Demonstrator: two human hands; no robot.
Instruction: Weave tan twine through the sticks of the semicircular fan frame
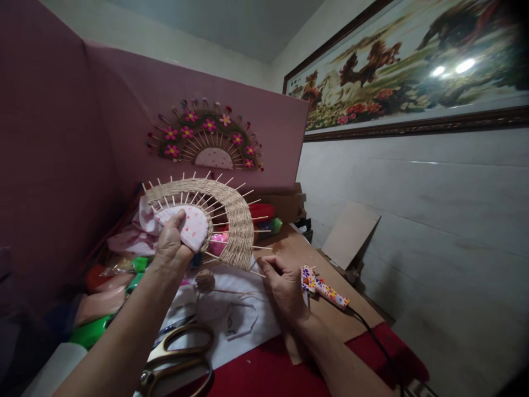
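Note:
A fan-shaped piece of woven twine (240, 220) on thin wooden sticks is held up above the table. At its centre is a pale pink dotted half-round pad (193, 226). My left hand (171, 240) grips this pad, its thumb lying on the front and its other fingers hidden behind. My right hand (285, 281) is at the lower right end of the weave, thumb and fingers pinched together beside the lowest stick. What is between those fingertips is too small to make out.
Large scissors (188, 336), a twine ball (205, 280) and white paper (264, 317) lie below. A flower-patterned glue gun (326, 289) rests on cardboard at right, its cord trailing forward. Coloured felt and bags (88, 331) crowd the left. A finished flowered fan (210, 125) hangs behind.

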